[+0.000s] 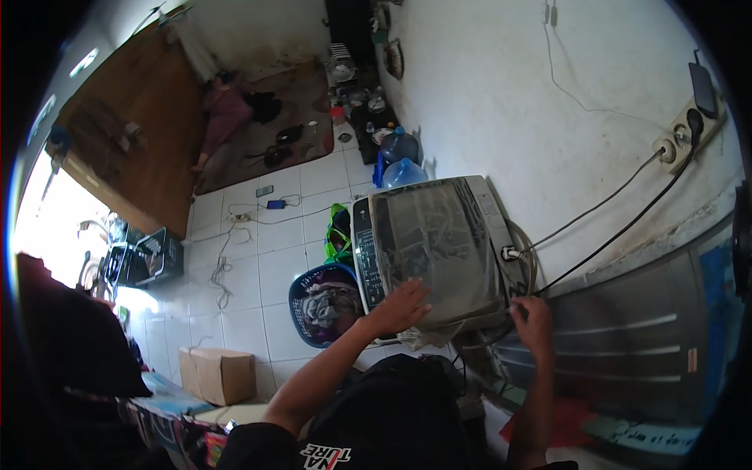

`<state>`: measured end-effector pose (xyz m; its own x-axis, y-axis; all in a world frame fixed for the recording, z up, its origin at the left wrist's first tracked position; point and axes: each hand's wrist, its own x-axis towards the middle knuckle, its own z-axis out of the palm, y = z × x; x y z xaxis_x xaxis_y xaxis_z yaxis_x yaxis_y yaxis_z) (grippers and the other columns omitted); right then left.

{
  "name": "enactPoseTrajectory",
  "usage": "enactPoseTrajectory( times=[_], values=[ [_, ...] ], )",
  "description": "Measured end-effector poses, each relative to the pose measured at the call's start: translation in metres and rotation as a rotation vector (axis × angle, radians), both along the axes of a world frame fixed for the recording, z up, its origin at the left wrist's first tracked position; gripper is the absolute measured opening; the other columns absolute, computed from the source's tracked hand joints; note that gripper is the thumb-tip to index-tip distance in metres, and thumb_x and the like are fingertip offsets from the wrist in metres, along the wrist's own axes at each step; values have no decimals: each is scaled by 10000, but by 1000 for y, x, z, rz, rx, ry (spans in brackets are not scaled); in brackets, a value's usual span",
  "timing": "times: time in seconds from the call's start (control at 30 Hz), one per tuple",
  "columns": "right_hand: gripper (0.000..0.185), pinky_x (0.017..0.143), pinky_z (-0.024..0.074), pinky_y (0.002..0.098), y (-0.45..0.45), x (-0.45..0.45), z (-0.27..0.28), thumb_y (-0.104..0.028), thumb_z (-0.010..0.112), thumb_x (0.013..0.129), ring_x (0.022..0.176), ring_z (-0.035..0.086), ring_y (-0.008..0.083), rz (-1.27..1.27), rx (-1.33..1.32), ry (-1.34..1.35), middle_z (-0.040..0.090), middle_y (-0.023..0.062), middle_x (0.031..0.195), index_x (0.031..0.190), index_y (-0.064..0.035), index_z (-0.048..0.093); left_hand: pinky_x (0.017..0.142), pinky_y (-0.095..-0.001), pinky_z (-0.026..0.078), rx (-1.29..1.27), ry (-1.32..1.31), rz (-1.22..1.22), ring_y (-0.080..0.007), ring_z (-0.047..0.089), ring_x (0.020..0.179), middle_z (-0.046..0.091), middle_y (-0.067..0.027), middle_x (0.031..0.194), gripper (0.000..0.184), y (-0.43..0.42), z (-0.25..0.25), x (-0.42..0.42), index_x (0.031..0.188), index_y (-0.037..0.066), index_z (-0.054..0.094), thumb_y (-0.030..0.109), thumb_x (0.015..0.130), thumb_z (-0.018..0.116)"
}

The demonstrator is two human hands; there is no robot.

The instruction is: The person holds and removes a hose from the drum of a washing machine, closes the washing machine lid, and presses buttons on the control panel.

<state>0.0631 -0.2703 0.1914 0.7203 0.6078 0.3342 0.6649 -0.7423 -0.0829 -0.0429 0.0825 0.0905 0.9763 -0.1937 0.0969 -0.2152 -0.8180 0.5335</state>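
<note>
A top-loading washing machine (439, 243) with a dark, see-through lid stands against the wall, its control panel along the left side. Over the lid's near left part, my left hand (401, 306) rests with its fingers spread. My right hand (533, 319) is beside the machine's near right corner, fingers bent near the grey hose (523, 274) and cables; whether it grips one of them is too small to tell. A white plug (511, 253) sits on the machine's right side.
A blue basket (325, 305) of clothes and a green bag (338, 235) are left of the machine. Water bottles (404, 173) stand beyond it. A cardboard box (217, 376) is at the lower left. Cables run to a wall socket (666, 152). A person (225, 113) lies on a mat.
</note>
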Motion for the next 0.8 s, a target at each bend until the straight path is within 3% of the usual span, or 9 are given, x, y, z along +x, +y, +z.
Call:
enactPoseTrajectory(
  times=[0.07, 0.1, 0.2, 0.4, 0.47, 0.5, 0.57, 0.67, 0.8],
  values=[
    [345, 802, 551, 336, 15, -14, -18, -310, 620, 1080, 886, 720, 180, -373, 949, 967, 741, 86, 965, 1204, -2, 713, 1221, -439, 371, -277, 140, -9, -354, 491, 1467, 546, -217, 1542, 527, 31, 9, -27, 1526, 30, 503, 376, 1130, 481],
    [345, 802, 551, 336, 16, -19, -35, -310, 620, 1080, 886, 720, 180, -391, 945, 955, 741, 86, 965, 1204, -2, 713, 1212, -434, 384, -550, 272, 14, -350, 499, 1462, 544, -215, 1543, 534, 51, 17, -41, 1523, 35, 509, 391, 1127, 486],
    [321, 794, 537, 290, 22, -55, -65, -283, 647, 1067, 899, 716, 151, -492, 859, 623, 751, 83, 991, 1210, -3, 712, 1164, -416, 440, -573, 411, 144, -347, 569, 1399, 609, -203, 1474, 544, 126, -5, -99, 1513, 42, 524, 408, 1110, 530],
    [319, 813, 540, 305, 76, -134, -51, -272, 620, 1088, 953, 723, 170, -504, 986, 1258, 759, 107, 1077, 1281, -32, 702, 1025, -431, 541, -613, 463, 395, -349, 714, 1169, 663, -256, 1374, 570, 227, -80, -209, 1545, 3, 450, 322, 1092, 584],
    [377, 907, 553, 339, 94, -153, -54, -261, 653, 1064, 963, 727, 195, -401, 242, 782, 763, 114, 1059, 1351, -16, 667, 992, -428, 557, -668, 562, 420, -337, 735, 1112, 671, -263, 1357, 593, 249, -87, -218, 1565, 0, 410, 312, 1092, 584],
    [377, 907, 553, 339, 105, -157, -51, -261, 653, 1064, 963, 727, 195, -409, 239, 786, 763, 114, 1059, 1351, -16, 667, 958, -426, 574, -722, 659, 454, -325, 757, 1054, 679, -269, 1340, 617, 255, -90, -223, 1585, -2, 370, 302, 1092, 583],
    [415, 916, 552, 332, 129, -161, -41, -251, 698, 1032, 979, 731, 197, -465, 827, 1272, 765, 107, 1075, 1374, -19, 658, 945, -426, 578, -709, 666, 419, -318, 763, 1032, 684, -264, 1335, 633, 263, -93, -218, 1593, -2, 351, 303, 1090, 585],
    [435, 889, 556, 332, 147, -161, -41, -238, 707, 1022, 986, 726, 172, -370, 401, 1001, 766, 102, 1082, 1391, -16, 651, 924, -421, 583, -713, 608, 400, -309, 765, 1022, 691, -243, 1335, 646, 264, -105, -193, 1602, 2, 346, 297, 1083, 592],
    [381, 858, 559, 329, 136, -127, -72, -213, 668, 1037, 918, 721, 159, -282, 590, 1019, 755, 85, 1015, 1358, -8, 662, 914, -411, 581, -520, 404, 283, -297, 754, 1035, 695, -214, 1338, 629, 252, -84, -143, 1601, 11, 372, 264, 1073, 602]
  ],
)
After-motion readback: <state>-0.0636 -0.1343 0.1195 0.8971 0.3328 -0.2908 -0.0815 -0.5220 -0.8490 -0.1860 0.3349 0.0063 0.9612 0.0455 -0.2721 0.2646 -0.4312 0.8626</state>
